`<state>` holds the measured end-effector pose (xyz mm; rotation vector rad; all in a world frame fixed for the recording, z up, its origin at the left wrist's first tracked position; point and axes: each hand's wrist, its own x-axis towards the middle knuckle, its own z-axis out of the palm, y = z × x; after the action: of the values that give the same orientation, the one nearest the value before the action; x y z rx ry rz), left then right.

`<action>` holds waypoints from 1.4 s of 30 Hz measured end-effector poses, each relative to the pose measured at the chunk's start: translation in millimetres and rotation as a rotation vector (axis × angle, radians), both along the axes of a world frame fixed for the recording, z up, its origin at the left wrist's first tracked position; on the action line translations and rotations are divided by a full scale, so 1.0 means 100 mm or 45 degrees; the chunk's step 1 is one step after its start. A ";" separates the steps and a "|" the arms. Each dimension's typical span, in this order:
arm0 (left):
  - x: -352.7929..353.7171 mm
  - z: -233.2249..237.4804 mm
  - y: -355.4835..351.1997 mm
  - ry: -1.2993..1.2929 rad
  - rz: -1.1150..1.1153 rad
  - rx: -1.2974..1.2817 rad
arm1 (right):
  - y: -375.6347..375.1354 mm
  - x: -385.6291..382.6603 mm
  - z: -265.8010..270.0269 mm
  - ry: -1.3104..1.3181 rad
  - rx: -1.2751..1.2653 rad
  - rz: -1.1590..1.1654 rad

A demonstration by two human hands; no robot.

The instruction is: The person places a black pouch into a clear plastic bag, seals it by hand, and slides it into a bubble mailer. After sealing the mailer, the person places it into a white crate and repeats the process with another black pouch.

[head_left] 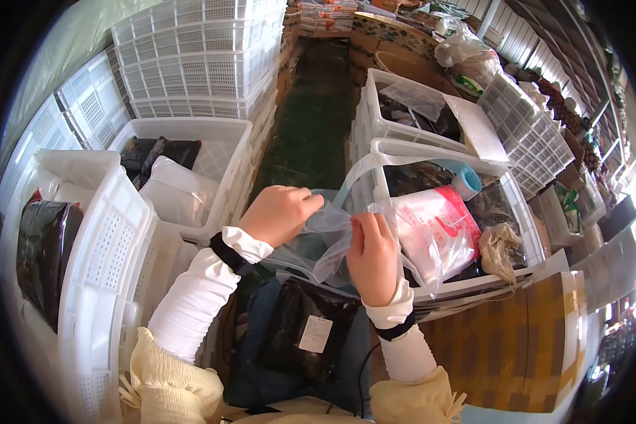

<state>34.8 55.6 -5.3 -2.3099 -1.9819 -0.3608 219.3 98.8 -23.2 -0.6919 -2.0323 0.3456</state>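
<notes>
A clear plastic bag [316, 265] is stretched between my two hands, its upper edge bunched in the fingers. My left hand [279, 215] is closed on the bag's left side, knuckles up. My right hand [373, 258] pinches the right side between thumb and fingers. Below them a dark filled package [307, 328] with a white printed label [315, 333] rests on my lap. Whether the package is inside the clear bag cannot be made out. A strip of white labels runs from a roll [466, 181] down behind my hands.
White crates with dark packages stand at left [95, 261] and right [530, 226]. A red-and-white plastic packet [437, 230] and a crumpled beige glove [498, 252] lie in the right crate. Stacked crates [198, 60] rise behind; a taped cardboard box [502, 339] sits at lower right.
</notes>
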 end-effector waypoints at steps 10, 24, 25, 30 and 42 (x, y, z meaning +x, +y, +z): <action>0.05 -0.29 -0.06 -0.389 -0.108 0.260 | 0.05 0.00 0.00 -0.045 -0.011 -0.033; -0.67 -0.19 -0.07 -0.432 0.324 0.623 | -0.09 0.23 -0.19 -0.213 -0.653 0.010; -0.70 -0.22 -0.14 -0.502 0.463 0.537 | -0.11 0.29 -0.28 -0.190 -0.770 0.073; -0.56 -0.45 -0.67 -0.524 0.867 0.551 | -0.34 0.83 -1.02 -0.798 -0.816 -0.010; 0.63 -1.53 -1.73 -1.458 0.743 -0.035 | -0.94 0.99 -1.59 -0.312 -1.224 -0.004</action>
<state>97.7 -117.0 -158.8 -1.4238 -2.9056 -1.8645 318.1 5.2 -182.0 -1.3549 -2.0239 1.3314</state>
